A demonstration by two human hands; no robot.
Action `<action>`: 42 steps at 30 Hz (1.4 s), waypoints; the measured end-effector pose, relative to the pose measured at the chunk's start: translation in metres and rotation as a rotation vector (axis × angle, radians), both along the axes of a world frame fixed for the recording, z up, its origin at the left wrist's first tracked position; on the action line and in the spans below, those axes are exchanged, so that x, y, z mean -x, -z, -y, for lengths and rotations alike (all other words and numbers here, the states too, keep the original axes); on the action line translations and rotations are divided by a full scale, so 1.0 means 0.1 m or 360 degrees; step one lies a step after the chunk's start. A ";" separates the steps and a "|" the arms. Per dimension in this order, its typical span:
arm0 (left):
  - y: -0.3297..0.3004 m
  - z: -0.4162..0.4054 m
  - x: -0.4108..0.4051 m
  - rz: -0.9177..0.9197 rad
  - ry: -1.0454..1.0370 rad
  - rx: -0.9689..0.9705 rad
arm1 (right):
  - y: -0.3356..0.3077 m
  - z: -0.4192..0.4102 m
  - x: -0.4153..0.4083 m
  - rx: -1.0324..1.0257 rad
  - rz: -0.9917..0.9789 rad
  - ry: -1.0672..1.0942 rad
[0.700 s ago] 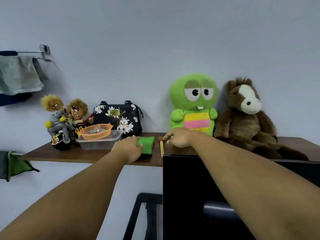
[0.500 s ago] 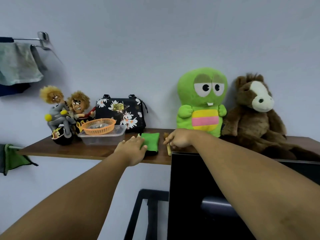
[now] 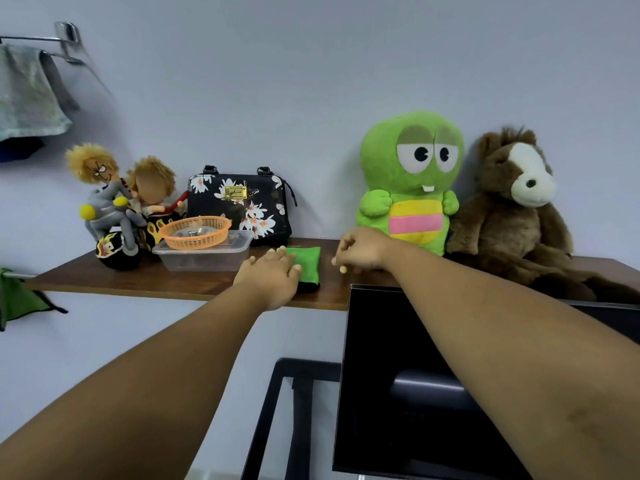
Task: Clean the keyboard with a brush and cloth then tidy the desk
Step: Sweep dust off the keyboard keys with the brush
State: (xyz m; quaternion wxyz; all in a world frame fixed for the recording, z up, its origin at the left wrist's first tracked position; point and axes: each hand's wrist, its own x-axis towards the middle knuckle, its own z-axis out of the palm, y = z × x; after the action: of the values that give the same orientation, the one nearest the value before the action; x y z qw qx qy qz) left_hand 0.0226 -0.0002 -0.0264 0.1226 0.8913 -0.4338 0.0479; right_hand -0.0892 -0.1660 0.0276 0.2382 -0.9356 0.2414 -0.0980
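While both bare arms reach up to the wooden shelf (image 3: 145,282), the left hand (image 3: 268,277) lies palm-down on the folded green cloth (image 3: 306,259), fingers spread flat over its near-left part and not curled round it; the cloth rests on the shelf between the clear plastic container (image 3: 204,252) and the right hand (image 3: 360,251); whether the left fingers grip the cloth edge or only press on it, I cannot tell. The right hand sits just right of the cloth, knuckles up, fingers curled loosely downward; the pale rounded end of the brush (image 3: 343,269) shows below its fingertips, the rest being hidden by the hand, so whether the fingers are closed round it cannot be told. An orange basket (image 3: 197,232) sits in the clear container; behind it stands a black floral bag (image 3: 242,202); two spiky-haired dolls (image 3: 114,199) sit at the shelf's left end. A green plush toy (image 3: 412,174) and a brown plush horse (image 3: 512,209) lean against the wall behind the right hand. A dark monitor (image 3: 381,375) stands below the shelf at right; a grey towel (image 3: 27,95) hangs on a rail at upper left.
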 end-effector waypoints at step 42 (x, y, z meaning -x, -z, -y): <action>2.38 -0.02 3.19 -0.0241 -0.0290 0.0485 | 2.41 0.05 3.52 -0.1043 0.0956 0.0207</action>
State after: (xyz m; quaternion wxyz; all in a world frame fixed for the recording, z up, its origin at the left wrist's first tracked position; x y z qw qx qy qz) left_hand -0.2962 0.0020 -0.2639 0.2836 0.8991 -0.3285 0.0568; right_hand -0.4410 -0.1711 -0.2134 0.5748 -0.7237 0.2382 -0.2985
